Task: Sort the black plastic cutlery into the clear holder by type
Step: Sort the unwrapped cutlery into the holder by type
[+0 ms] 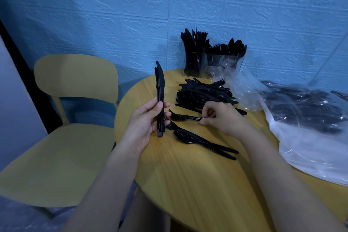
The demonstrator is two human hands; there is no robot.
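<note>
Left hand [145,118] grips knives [159,98] (upright); right hand [222,117] pinches fork [185,117].

Home dining corner: round table [197,184], chair [75,81]

Wooden table [188,184] — cutlery [203,94], holder [212,66], bags [301,118]

Two hands [145,118] show, one holder [212,66] with three compartments at 12 o'clock, one chair [75,77] at 9 o'clock, one table [188,175]; the loose cutlery [203,94] is too heaped to count.
</note>
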